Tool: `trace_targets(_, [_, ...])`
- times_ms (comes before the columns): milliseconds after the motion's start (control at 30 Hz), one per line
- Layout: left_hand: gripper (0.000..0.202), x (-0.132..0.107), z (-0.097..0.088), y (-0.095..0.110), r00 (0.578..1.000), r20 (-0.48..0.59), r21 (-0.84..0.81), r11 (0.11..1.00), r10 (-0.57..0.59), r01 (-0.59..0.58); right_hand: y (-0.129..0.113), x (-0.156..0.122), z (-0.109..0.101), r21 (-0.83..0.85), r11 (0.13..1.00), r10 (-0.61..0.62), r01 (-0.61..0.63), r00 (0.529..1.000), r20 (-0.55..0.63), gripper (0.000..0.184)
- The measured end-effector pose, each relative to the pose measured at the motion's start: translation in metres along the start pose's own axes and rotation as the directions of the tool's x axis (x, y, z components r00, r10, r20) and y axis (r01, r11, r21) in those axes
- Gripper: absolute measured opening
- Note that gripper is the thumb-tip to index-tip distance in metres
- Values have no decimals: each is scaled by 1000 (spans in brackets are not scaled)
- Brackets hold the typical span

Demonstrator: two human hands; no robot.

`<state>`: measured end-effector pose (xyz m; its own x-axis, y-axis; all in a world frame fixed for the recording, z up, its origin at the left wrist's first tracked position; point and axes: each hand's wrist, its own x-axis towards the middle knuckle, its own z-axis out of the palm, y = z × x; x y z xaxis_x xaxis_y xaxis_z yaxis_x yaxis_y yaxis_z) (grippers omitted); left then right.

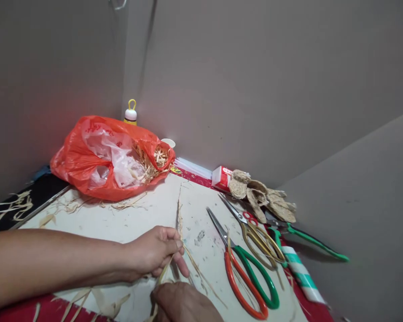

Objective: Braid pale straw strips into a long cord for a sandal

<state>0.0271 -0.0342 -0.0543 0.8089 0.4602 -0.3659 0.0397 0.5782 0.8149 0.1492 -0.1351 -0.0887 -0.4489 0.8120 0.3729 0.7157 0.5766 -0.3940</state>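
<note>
At the wall corner: a scuffed white worktop [137, 219] meets plain grey walls [255, 89]; straw scraps lie scattered over it.
Hard to make out: the right hand [184, 304] is cut off by the lower edge and its fingers are hidden, so their hold cannot be told; a bottle [130, 114] stands half behind the bag.
Orange bag [83, 156]: lies open on its side at back left, holding clear plastic and loose straw.
Left hand [154, 252]: fingers pinched shut on a straw strip [179, 212] that rises over mid-worktop.
Scissors [248, 277]: lie just right of the hands.
</note>
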Motion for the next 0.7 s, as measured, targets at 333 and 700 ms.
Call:
trace_targets(333, [32,-3,3,-1,998,-43,3,999,39,-39,-4,28,-79,749,313,768,-584,619,162,29])
trace_targets(700, [35,-1,3,-2,997,-75,80,996,34,-28,17,48,-61,895,107,834,-433,529,156,33])
